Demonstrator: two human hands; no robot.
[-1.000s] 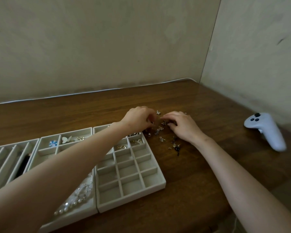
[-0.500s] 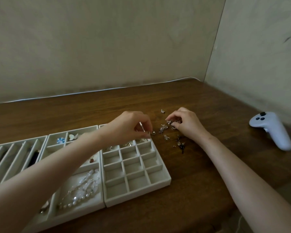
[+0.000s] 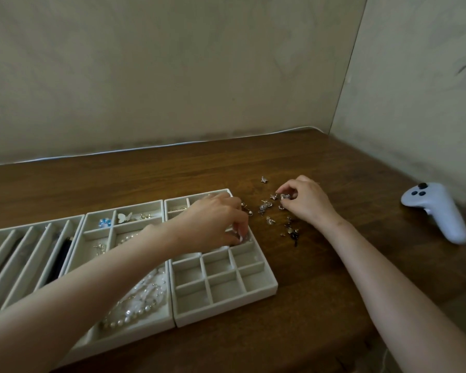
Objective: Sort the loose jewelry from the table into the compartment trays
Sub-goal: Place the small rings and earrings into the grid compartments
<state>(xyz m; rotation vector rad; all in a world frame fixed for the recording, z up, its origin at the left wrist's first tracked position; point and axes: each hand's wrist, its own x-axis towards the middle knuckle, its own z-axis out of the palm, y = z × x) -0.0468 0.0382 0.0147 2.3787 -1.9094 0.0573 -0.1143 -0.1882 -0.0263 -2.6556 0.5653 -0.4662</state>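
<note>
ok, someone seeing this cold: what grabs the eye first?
The two hands: the left hand dips fingertips-down into a right-edge cell of the grid tray, while the right hand pinches a small silver piece in the loose jewelry pile on the table just right of that tray. Next, the pearl strand in the middle tray and the white controller near the table's right edge.

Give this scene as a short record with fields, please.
left hand: over the grid tray, fingertips in a cell, seems to pinch a small piece
right hand: pinches a second piece at the pile
pile: loose on the table, right of the grid tray
middle tray: necklace, butterfly
controller: white, on the table's right side
</note>
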